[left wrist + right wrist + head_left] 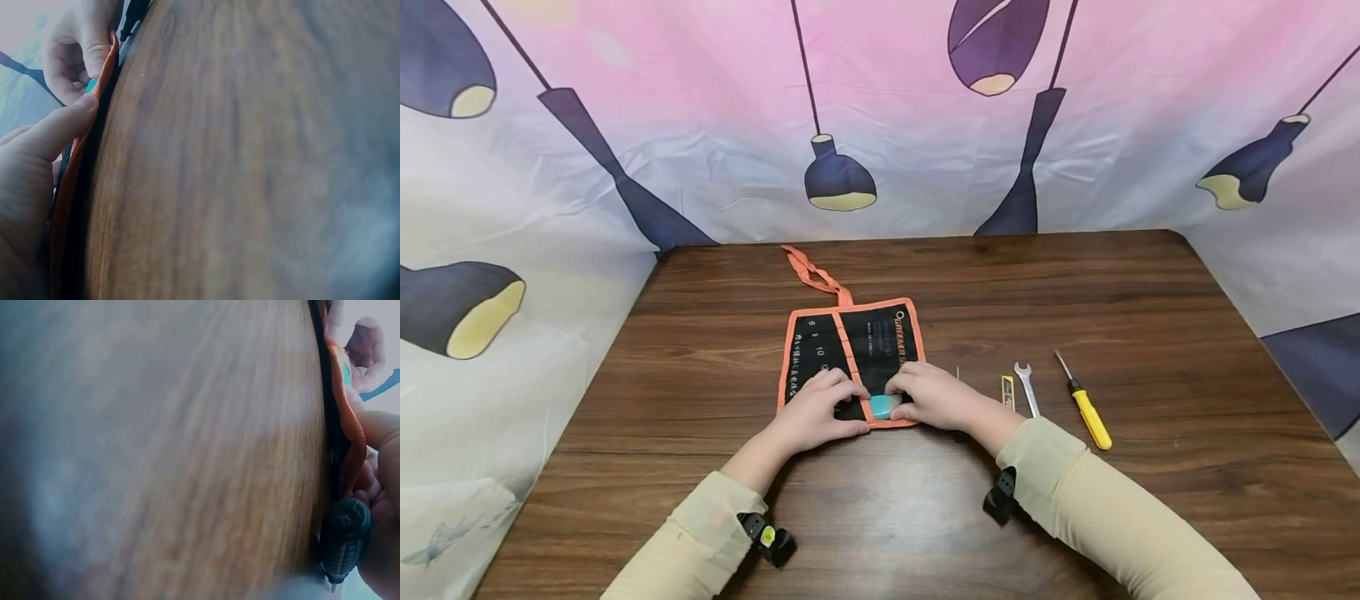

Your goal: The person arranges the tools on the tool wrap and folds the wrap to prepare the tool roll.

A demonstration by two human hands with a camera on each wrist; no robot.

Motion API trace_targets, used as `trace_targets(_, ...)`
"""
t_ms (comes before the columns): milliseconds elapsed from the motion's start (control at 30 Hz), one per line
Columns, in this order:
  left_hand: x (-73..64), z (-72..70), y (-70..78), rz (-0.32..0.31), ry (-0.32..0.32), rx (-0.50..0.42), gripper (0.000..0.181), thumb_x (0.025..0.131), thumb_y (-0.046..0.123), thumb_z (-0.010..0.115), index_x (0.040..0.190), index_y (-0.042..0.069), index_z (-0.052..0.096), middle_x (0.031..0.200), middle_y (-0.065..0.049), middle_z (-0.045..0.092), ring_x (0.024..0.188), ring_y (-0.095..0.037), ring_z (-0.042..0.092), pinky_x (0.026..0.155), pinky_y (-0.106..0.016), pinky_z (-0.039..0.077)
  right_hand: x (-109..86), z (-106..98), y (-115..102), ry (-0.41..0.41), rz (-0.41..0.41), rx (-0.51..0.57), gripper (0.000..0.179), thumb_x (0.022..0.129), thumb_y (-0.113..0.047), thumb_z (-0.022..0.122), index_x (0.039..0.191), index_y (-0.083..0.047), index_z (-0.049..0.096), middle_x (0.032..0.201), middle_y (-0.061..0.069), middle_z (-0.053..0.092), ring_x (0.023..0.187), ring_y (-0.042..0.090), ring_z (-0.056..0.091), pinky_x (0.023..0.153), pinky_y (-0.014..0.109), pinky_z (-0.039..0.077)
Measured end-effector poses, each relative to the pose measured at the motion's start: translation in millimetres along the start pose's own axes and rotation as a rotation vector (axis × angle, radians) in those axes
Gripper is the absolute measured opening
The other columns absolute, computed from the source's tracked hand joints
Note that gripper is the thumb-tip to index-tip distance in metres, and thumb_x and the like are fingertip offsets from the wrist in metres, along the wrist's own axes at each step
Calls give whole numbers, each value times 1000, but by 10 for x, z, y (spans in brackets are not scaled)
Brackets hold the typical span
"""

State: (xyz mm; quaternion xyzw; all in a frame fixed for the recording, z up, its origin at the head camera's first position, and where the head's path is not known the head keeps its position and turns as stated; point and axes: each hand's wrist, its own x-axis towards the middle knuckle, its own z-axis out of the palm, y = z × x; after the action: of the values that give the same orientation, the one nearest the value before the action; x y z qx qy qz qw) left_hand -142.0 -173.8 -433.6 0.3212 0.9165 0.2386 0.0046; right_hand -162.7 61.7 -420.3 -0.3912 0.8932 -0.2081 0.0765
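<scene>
A black fabric tool pouch (876, 350) with orange trim lies flat on the table. My left hand (823, 408) grips its near edge beside the orange divider strip, thumb on the trim in the left wrist view. At the pouch's near right part, my right hand (936, 398) pinches a small teal object (881, 407) with a greyish end. The object lies against the pouch pocket, and fingers cover part of it, so its kind is unclear. Beside the right hand, a black-handled tool (345, 540) with a thin metal shaft shows in the right wrist view.
Right of the pouch lie a small yellow-and-black packet (1008, 392), an open-end wrench (1026, 387) and a yellow-handled screwdriver (1088, 415). An orange tie strap (816, 275) trails from the pouch's far edge. A printed curtain (910, 167) hangs behind the wooden table (700, 333).
</scene>
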Motion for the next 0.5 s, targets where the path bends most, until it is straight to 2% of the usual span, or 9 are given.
trace_targets(167,-15,-26,7,-6,-5,20,39,78,41,74,110,22,64,95,8,50,88,-11,46,80,-37,39,3,-24,17,-6,13,28,33,87,-33,67,111,-12,66,102,0,56,93,15,52,83,33,43)
trace_targets(300,-4,-52,13,-3,2,66,48,77,44,73,118,20,61,94,6,50,84,-12,47,78,-37,40,-40,-104,87,25,30,35,34,88,-33,66,114,-11,65,103,0,58,92,15,53,83,34,44)
trace_targets(500,9,-37,-12,-63,-13,173,61,77,58,66,127,24,58,96,5,51,87,-15,49,78,-36,40,-218,-263,278,86,87,29,33,88,-29,66,114,-9,65,102,2,59,92,16,52,82,37,44)
